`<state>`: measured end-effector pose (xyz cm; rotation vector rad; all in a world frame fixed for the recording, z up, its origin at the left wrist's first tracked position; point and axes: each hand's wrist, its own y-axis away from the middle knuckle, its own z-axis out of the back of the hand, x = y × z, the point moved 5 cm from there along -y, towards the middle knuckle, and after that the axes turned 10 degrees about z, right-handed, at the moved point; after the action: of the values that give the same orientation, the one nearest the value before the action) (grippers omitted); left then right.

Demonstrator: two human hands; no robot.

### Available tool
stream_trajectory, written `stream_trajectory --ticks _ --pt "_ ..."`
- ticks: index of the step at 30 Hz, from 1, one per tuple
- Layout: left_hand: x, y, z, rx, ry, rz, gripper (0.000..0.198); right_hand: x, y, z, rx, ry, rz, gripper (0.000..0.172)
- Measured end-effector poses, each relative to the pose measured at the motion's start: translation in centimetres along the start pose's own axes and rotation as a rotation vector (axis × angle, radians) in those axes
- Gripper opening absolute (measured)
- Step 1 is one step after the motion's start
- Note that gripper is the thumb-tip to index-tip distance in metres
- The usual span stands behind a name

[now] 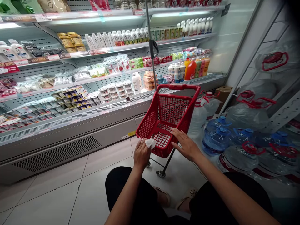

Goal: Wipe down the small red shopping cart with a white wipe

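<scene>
A small red shopping cart (174, 108) with mesh sides stands in front of the person's knees. My left hand (142, 153) is at the cart's near left edge, its fingers closed on a crumpled white tissue (150, 143). Over the cart's near right edge, my right hand (185, 144) has its fingers apart and holds nothing. Through the mesh floor of the cart, pale ground shows.
An open refrigerated display (112, 122) with bottles, cups and packs on its shelves runs along the left and back. Large water bottles (217, 137) crowd the right side. A cardboard box (223, 93) sits behind them.
</scene>
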<state>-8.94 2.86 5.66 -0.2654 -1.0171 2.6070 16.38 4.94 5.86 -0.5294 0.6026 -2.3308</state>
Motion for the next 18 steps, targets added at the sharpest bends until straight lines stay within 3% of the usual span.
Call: stream_trajectory --ticks 6,10,13,18 --pt "-4.5 2.2 -0.2 -0.040 0.035 0.034 0.046 1.5 0.8 0.0 -0.043 0.097 -0.126 0.068" --pt "-6.8 3.1 -0.7 -0.015 0.059 -0.061 0.050 4.7 2.3 -0.8 -0.005 0.165 -0.036 0.072" --pt "-5.9 3.0 -0.4 0.026 0.076 -0.157 0.053 5.1 3.8 -0.5 0.007 0.213 -0.030 0.077" --pt "-1.1 2.1 0.8 0.052 0.021 -0.144 0.056 2.7 4.8 0.4 0.046 0.271 -0.067 0.075"
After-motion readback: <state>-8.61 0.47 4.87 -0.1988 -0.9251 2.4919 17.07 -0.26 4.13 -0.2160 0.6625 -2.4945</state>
